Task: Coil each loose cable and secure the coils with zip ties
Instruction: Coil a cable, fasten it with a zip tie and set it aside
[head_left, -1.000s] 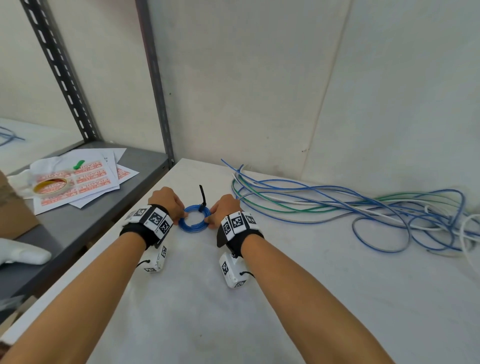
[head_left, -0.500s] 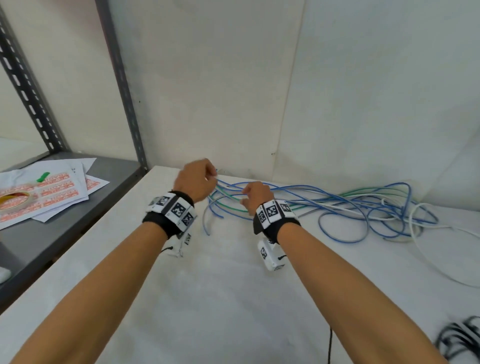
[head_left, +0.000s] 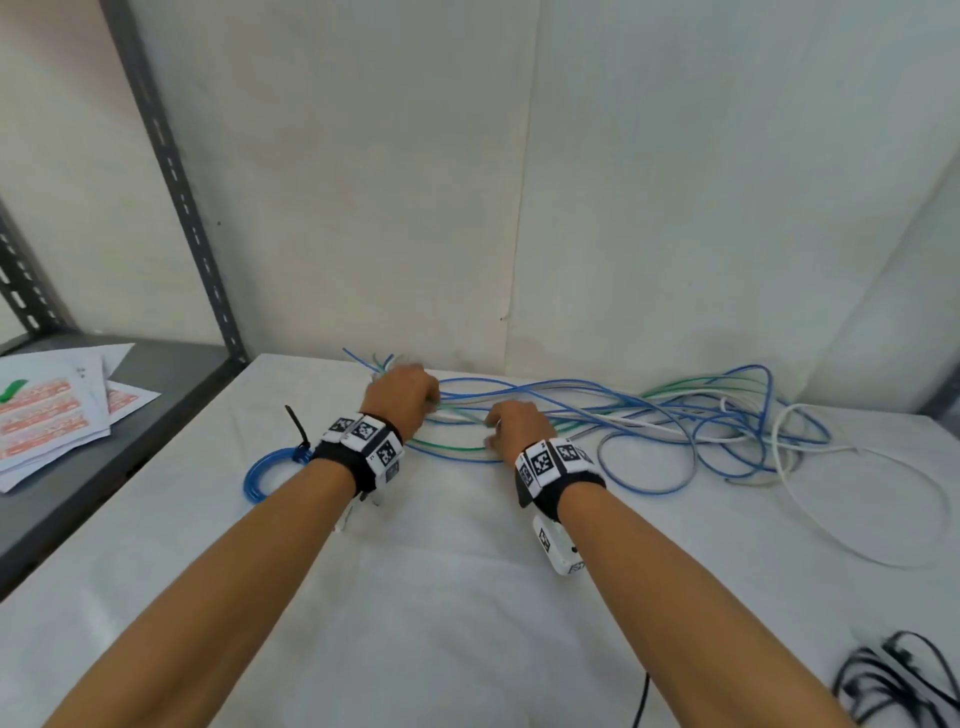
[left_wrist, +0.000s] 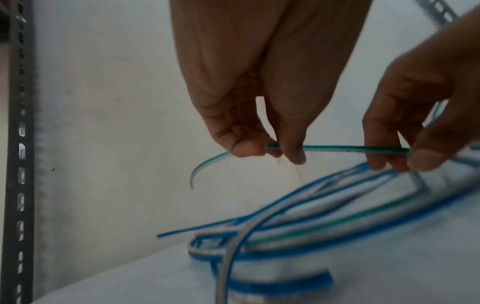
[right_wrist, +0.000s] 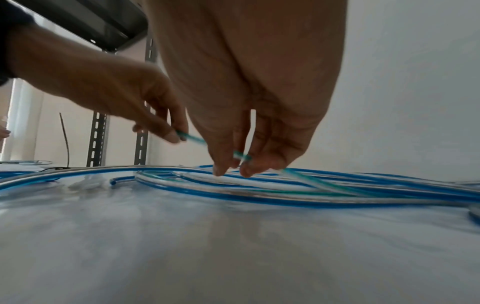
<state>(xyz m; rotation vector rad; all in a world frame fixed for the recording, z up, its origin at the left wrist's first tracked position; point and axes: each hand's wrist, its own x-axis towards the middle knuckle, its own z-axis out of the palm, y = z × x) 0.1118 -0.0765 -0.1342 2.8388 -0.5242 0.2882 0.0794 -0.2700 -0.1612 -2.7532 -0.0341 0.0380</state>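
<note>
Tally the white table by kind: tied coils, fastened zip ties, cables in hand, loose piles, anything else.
tied blue coil: 1
fastened zip tie: 1
green cable, pinched by left hand and right hand: 1
loose cable pile: 1
black bundle, kind unclear: 1
Total: 5
</note>
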